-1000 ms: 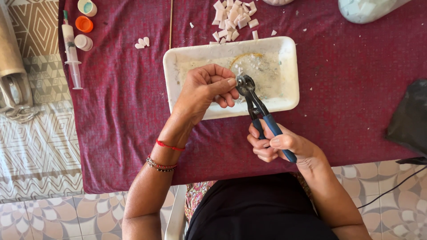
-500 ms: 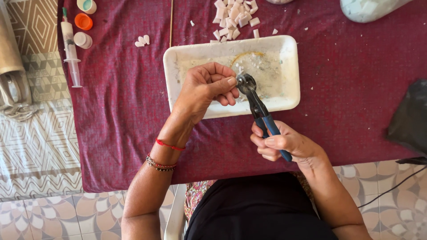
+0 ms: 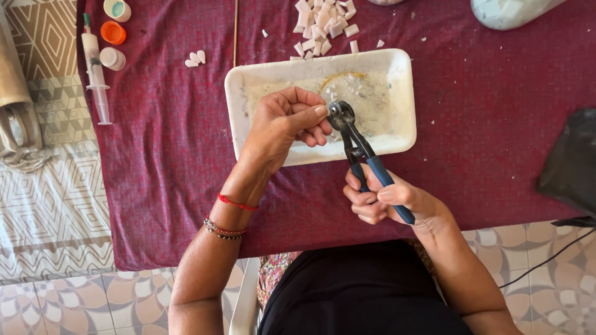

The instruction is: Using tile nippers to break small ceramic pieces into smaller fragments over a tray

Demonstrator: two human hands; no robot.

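My right hand (image 3: 383,200) grips the blue handles of a pair of wheeled nippers (image 3: 355,141), whose round metal jaws sit over a white foam tray (image 3: 236,99). My left hand (image 3: 287,125) hovers above the tray with thumb and fingers pinched right at the jaws; whatever small piece it holds there is hidden by the fingers. The tray's floor is dusted with pale chips and grit. A heap of small white tile pieces (image 3: 323,25) lies just beyond the tray on the maroon tablecloth (image 3: 161,186).
At the far left lie a syringe (image 3: 94,68), an orange cap (image 3: 113,32), a teal-filled cap (image 3: 117,8) and a white cap (image 3: 112,58). A thin stick (image 3: 235,31) and three white chips (image 3: 194,59) lie nearby. A dark bag (image 3: 571,161) sits at the right edge.
Both hands and the nippers stay almost in place over the tray; my right hand has shifted its grip slightly on the blue handles.
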